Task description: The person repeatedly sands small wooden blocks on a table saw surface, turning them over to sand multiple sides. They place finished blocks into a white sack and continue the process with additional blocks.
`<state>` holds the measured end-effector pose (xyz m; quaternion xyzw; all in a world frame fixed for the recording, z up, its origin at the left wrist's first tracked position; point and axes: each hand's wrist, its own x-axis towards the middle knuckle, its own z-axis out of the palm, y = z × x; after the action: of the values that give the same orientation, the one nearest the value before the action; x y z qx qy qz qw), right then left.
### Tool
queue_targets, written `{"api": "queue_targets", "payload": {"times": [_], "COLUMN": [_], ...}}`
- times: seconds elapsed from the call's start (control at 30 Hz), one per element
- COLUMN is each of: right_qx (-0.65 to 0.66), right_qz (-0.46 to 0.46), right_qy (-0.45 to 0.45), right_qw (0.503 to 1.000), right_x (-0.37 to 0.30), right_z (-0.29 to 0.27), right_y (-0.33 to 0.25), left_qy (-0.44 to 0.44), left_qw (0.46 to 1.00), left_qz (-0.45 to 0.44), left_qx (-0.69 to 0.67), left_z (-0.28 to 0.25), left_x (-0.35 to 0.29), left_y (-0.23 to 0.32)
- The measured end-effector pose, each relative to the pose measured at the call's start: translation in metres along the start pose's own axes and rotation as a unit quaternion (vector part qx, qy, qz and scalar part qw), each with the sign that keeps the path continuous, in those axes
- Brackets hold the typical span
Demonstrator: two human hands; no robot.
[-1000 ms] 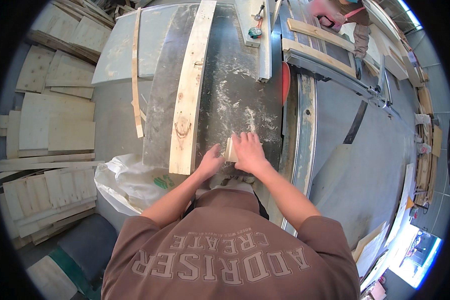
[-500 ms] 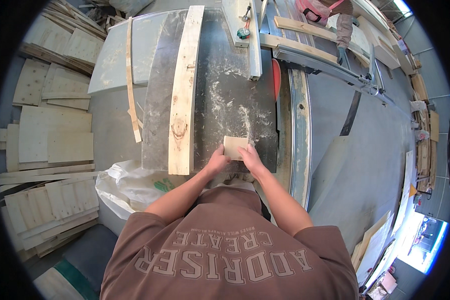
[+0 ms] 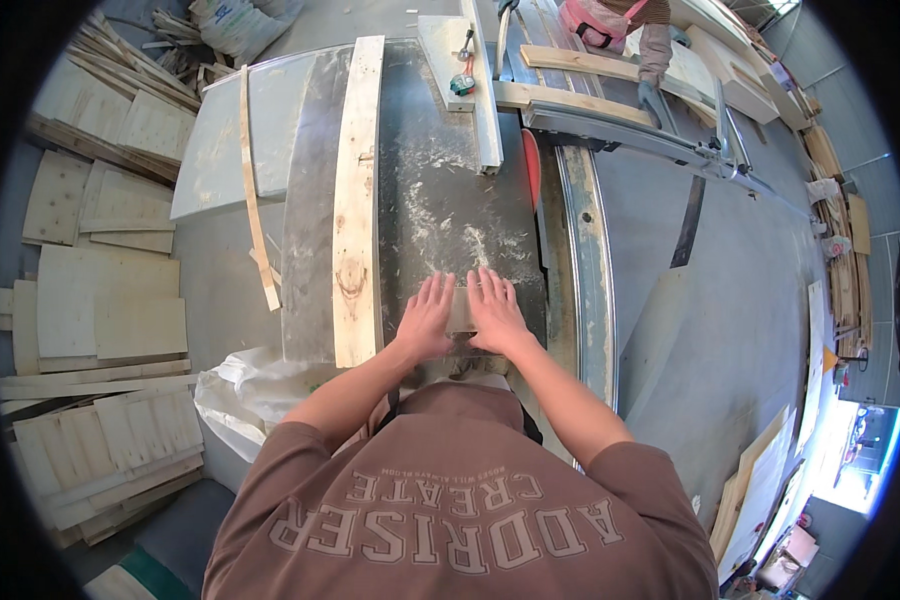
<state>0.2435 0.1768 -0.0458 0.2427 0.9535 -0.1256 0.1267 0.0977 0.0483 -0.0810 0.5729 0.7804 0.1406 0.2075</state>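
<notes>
My left hand and my right hand lie side by side, fingers stretched out and pointing away from me over the dark, sawdust-strewn machine table. Between them, near the table's front edge, a small flat wooden piece shows in part; the hands cover its sides. Both hands appear to rest on or against it, and neither wraps round it. To the left of my left hand a long pale board runs away from me along the table.
A red curved part stands at the table's right side, beside a metal rail. A tape measure lies at the far end. At far right, a co-worker's gloved hand is by some boards. Plywood panels lie left.
Both hands have gone from gripping the wooden piece by its sides to lying with fingers stretched forward. The piece is now mostly covered. The view has shifted slightly.
</notes>
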Motion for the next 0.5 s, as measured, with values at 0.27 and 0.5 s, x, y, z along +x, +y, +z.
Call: {"api": "queue_targets", "payload": {"times": [0.27, 0.5], "right_qx": [-0.071, -0.06], "right_qz": [-0.043, -0.033], "right_qy": [0.027, 0.024], "right_qw": [0.996, 0.997], "right_x": [0.025, 0.025], "right_z": [0.027, 0.026], "right_y": [0.015, 0.013], "left_qy": [-0.016, -0.024], "left_qw": [0.995, 0.995], "left_qz": [0.061, 0.059], "left_qx": [0.078, 0.075], "left_z": [0.018, 0.006], "left_x": [0.029, 0.027], "left_y": [-0.02, -0.013]}}
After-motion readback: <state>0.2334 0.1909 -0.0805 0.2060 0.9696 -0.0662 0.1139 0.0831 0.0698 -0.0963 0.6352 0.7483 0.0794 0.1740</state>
